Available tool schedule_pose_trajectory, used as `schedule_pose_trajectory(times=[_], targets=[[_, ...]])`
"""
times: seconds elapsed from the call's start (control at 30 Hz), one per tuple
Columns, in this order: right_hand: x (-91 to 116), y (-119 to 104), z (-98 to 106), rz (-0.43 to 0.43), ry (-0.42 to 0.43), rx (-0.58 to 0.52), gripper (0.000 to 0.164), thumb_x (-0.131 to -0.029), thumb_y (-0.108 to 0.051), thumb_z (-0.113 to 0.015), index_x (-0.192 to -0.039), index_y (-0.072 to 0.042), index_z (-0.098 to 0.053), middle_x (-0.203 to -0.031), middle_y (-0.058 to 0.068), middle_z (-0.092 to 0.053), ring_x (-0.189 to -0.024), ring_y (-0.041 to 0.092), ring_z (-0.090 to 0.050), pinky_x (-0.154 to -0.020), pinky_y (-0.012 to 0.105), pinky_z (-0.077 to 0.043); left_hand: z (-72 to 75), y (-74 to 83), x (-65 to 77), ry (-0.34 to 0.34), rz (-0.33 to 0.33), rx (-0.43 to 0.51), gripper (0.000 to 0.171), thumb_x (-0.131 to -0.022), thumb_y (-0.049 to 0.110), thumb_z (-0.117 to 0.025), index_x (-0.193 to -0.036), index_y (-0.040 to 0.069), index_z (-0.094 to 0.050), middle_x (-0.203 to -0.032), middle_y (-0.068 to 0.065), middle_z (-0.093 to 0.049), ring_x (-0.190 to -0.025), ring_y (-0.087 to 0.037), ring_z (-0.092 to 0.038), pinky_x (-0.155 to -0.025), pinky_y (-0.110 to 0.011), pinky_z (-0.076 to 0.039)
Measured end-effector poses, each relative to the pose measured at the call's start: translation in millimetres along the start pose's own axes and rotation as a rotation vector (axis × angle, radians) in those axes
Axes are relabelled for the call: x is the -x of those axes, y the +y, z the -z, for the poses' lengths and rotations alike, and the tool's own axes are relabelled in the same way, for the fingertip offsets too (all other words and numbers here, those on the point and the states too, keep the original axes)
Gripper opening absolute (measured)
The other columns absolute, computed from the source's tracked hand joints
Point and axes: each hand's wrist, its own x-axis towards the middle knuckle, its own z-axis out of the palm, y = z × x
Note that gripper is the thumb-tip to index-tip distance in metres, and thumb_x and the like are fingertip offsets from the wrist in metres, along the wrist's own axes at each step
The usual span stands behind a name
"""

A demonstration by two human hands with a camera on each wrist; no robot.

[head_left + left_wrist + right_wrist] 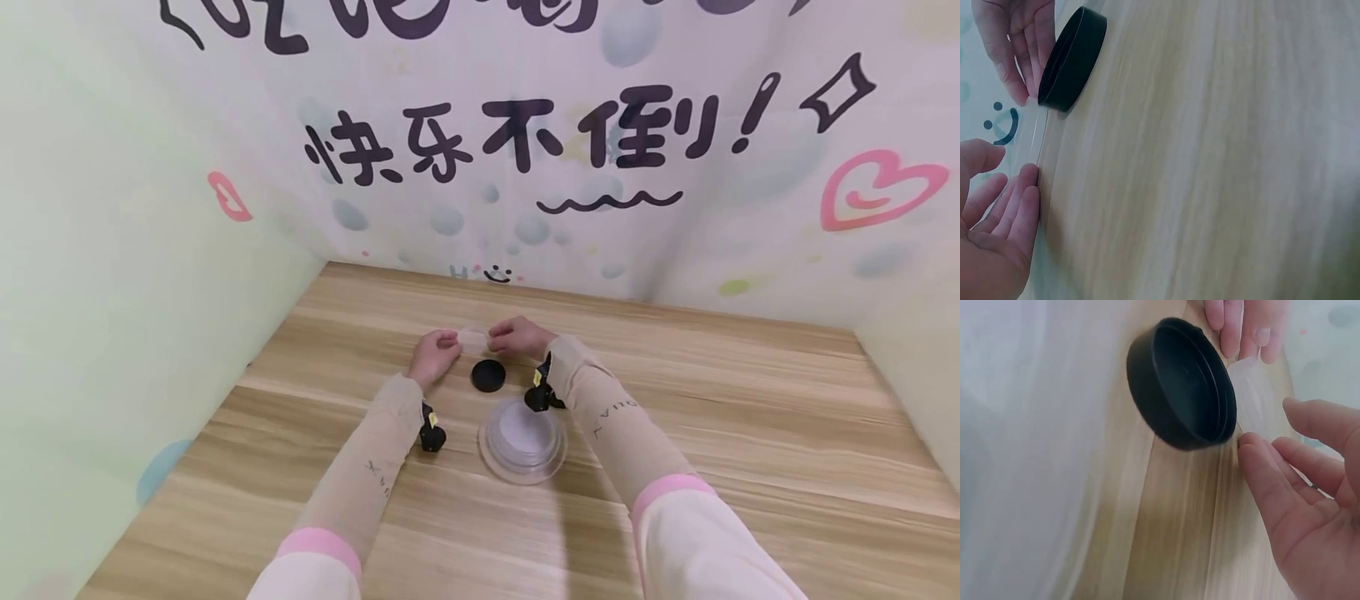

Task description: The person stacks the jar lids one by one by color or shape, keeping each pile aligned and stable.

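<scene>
A thin translucent disc (472, 340) lies on the table between the two hands. My left hand (435, 357) is at its left edge, with relaxed fingers and the thumb held apart in the left wrist view. At the right edge is my right hand (521, 337), its fingertips by the disc and its thumb raised away from them in the right wrist view. Just nearer than the disc sits a black round lid (1182, 387), hollow side up. Whether the fingertips press on the disc is hard to tell.
Closer to the person, a clear round stack of plastic dishes or lids (522, 437) stands beside the right forearm. The wooden table (750, 400) meets a printed cloth wall (480, 225) behind the hands. A pale side wall (150, 275) rises at left.
</scene>
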Motion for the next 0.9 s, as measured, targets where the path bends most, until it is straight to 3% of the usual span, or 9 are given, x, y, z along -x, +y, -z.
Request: schedule_pose_trajectory(times=[0.13, 0.23, 0.47, 0.57, 0.7, 0.77, 0.8, 0.87, 0.9], targets=[[34, -20, -1, 0.026, -0.026, -0.027, 0.044, -0.081, -0.014, -0.065, -0.119, 0.003, -0.051, -0.107, 0.014, -0.058, -0.093, 0.017, -0.058, -0.078, 0.028, -0.048, -5.4, -0.3, -0.3, -0.006, -0.007, -0.014, 0.033, -0.083, 0.010, -0.058, -0.114, -0.002, -0.055, -0.109, -0.016, -0.059, -0.101, -0.026, -0.054, -0.088, -0.033, -0.041], [27, -4, 9, 0.073, -0.052, -0.061, 0.044, -0.077, -0.019, -0.069, -0.113, 0.002, -0.055, -0.098, 0.012, -0.062, -0.086, 0.014, -0.059, -0.071, 0.025, -0.050, -9.6, 1.3, -0.7, -0.016, -0.026, -0.016, 0.033, -0.083, 0.010, -0.058, -0.114, -0.002, -0.055, -0.108, -0.016, -0.060, -0.100, -0.025, -0.055, -0.087, -0.032, -0.042], [107, -78, -9, -0.043, 0.018, 0.036, 0.041, -0.086, -0.008, -0.055, -0.121, 0.010, -0.045, -0.111, 0.021, -0.056, -0.102, 0.024, -0.054, -0.087, 0.031, -0.044, -16.2, -3.8, -7.1, -0.023, -0.057, 0.014, 0.033, -0.083, 0.011, -0.059, -0.113, -0.001, -0.056, -0.106, -0.014, -0.060, -0.098, -0.022, -0.056, -0.084, -0.029, -0.044], [127, -96, -13, -0.030, 0.023, 0.032, 0.040, -0.088, -0.005, -0.051, -0.121, 0.014, -0.042, -0.112, 0.025, -0.054, -0.104, 0.028, -0.053, -0.087, 0.030, -0.044, -37.4, -63.1, -59.3, -0.001, -0.110, 0.024, 0.034, -0.080, 0.019, -0.063, -0.111, 0.005, -0.060, -0.101, -0.008, -0.062, -0.092, -0.018, -0.058, -0.080, -0.028, -0.046], [136, -104, -15, -0.027, 0.030, 0.003, 0.039, -0.089, -0.002, -0.048, -0.122, 0.016, -0.040, -0.114, 0.028, -0.051, -0.106, 0.030, -0.051, -0.089, 0.031, -0.043, -80.6, -186.6, -169.5, 0.011, -0.154, 0.028, 0.043, -0.070, 0.043, -0.070, -0.105, 0.020, -0.063, -0.093, 0.004, -0.063, -0.083, -0.010, -0.059, -0.072, -0.026, -0.047], [135, -104, -15, -0.040, 0.035, -0.006, 0.038, -0.089, -0.002, -0.048, -0.122, 0.015, -0.040, -0.116, 0.027, -0.050, -0.107, 0.029, -0.051, -0.089, 0.031, -0.042, -93.2, -221.0, -202.2, 0.004, -0.142, 0.026, 0.046, -0.066, 0.050, -0.071, -0.104, 0.025, -0.062, -0.093, 0.008, -0.062, -0.083, -0.008, -0.059, -0.073, -0.027, -0.048], [131, -100, -15, -0.036, 0.035, -0.005, 0.038, -0.088, -0.002, -0.049, -0.122, 0.015, -0.041, -0.115, 0.027, -0.051, -0.106, 0.028, -0.052, -0.089, 0.030, -0.043, -96.2, -227.6, -209.0, 0.004, -0.139, 0.028, 0.046, -0.065, 0.051, -0.071, -0.103, 0.027, -0.062, -0.093, 0.009, -0.062, -0.083, -0.007, -0.059, -0.073, -0.027, -0.048], [123, -93, -14, -0.033, 0.043, 0.002, 0.038, -0.088, -0.002, -0.051, -0.121, 0.013, -0.044, -0.114, 0.025, -0.053, -0.104, 0.026, -0.053, -0.087, 0.030, -0.044, -95.8, -218.9, -204.2, 0.012, -0.111, 0.006, 0.042, -0.067, 0.047, -0.071, -0.103, 0.026, -0.063, -0.092, 0.010, -0.062, -0.084, -0.007, -0.059, -0.074, -0.026, -0.048], [121, -92, -15, -0.043, 0.048, -0.002, 0.038, -0.087, -0.001, -0.051, -0.121, 0.013, -0.043, -0.115, 0.026, -0.052, -0.104, 0.026, -0.053, -0.088, 0.030, -0.043, -84.8, -183.2, -173.2, 0.013, -0.091, -0.007, 0.039, -0.071, 0.041, -0.070, -0.105, 0.022, -0.063, -0.093, 0.007, -0.063, -0.085, -0.009, -0.059, -0.076, -0.027, -0.047]])
